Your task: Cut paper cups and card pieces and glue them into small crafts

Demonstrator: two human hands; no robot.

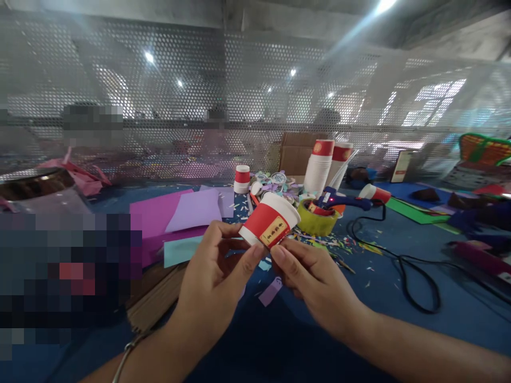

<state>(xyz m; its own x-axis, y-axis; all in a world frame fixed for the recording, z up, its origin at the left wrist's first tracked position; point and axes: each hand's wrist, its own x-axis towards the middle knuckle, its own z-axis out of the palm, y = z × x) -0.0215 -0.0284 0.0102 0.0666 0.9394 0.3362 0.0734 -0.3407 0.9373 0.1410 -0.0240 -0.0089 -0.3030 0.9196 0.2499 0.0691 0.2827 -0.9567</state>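
Note:
A red and white paper cup [259,217] with a gold label is held tilted above the table, its wide rim towards the upper right. My left hand [223,271] grips its left side and base, with the thumb near the bottom edge. My right hand [309,276] pinches at the lower right of the cup beside the label; whether those fingers hold anything besides the cup is hidden. Just below the hands lies a small purple paper strip [270,291] with a curled end.
Behind the cup are a yellow tape roll [317,222], a blue glue gun [345,201] with a looping black cord [403,260], stacked paper cups [318,167] and paper scraps. Purple sheets [195,210] and brown cardboard [157,298] lie left. A perforated metal screen [255,96] stands behind.

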